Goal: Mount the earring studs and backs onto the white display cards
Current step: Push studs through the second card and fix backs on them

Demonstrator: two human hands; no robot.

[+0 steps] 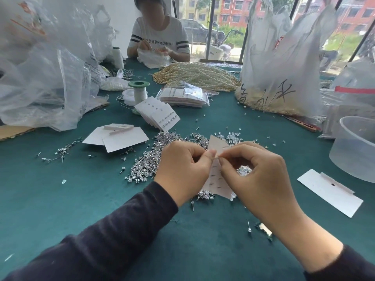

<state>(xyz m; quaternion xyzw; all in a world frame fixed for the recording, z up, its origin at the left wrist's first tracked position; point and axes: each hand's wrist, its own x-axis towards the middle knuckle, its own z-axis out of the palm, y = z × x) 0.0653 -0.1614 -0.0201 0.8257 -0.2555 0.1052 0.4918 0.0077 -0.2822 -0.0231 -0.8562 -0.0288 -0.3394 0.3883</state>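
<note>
A white display card (pixel 216 177) stands on edge between my hands, its back side toward me with several stud posts poking through. My left hand (pixel 183 168) pinches the card's upper left edge. At one post near the top, my right hand (pixel 257 173) pinches something tiny against the card; what it is stays hidden. A heap of loose crystal studs (pixel 146 163) lies on the green table under and left of my hands. Small clear earring backs (pixel 233 136) are scattered just behind the card.
Blank cards (pixel 119 138) lie at left, another blank card (pixel 329 191) at right. A fan of filled cards (pixel 160 114) leans mid-table. A clear plastic tub (pixel 355 147) stands far right. Plastic bags, a pearl strand pile (pixel 198 76) and a seated person are beyond.
</note>
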